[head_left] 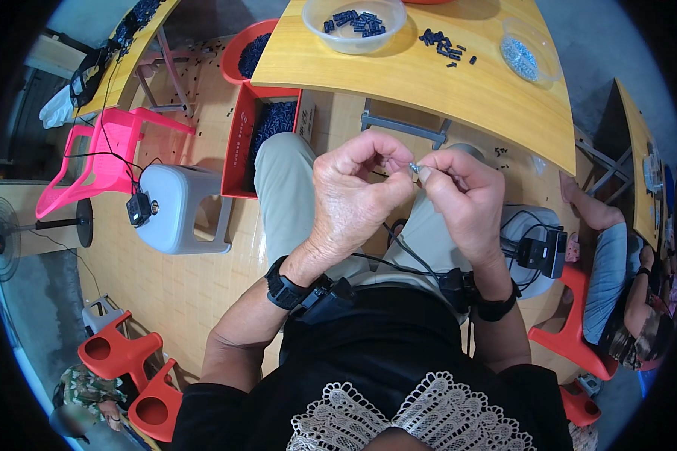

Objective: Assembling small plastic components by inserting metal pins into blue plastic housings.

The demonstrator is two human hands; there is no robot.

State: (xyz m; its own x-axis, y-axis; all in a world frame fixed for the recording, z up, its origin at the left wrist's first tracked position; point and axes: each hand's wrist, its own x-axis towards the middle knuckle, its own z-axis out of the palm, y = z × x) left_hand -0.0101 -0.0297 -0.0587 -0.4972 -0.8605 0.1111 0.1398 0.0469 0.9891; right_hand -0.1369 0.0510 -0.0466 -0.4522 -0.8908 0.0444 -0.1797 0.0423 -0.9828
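My left hand (353, 194) and my right hand (465, 201) meet above my lap, thumbs and forefingers pinched together. At the right fingertips sits a small silvery metal piece (414, 167), perhaps a screw or several; it is too small to tell. The left fingertips touch or nearly touch it, and whatever lies inside their pinch is hidden. Beyond the hands is a yellow wooden table (399, 79). On it are a clear bowl (341, 45) of dark blue cylindrical parts, a loose pile of such parts (445, 46), and a clear tub (551, 68) of small silvery pieces.
A red box (237, 154) and a red basin (232, 60), both with dark parts, stand left of the table. Grey stools (174, 214) flank me, with black cables near my wrists. A pink chair (120, 161) is left; another person (609, 263) sits right.
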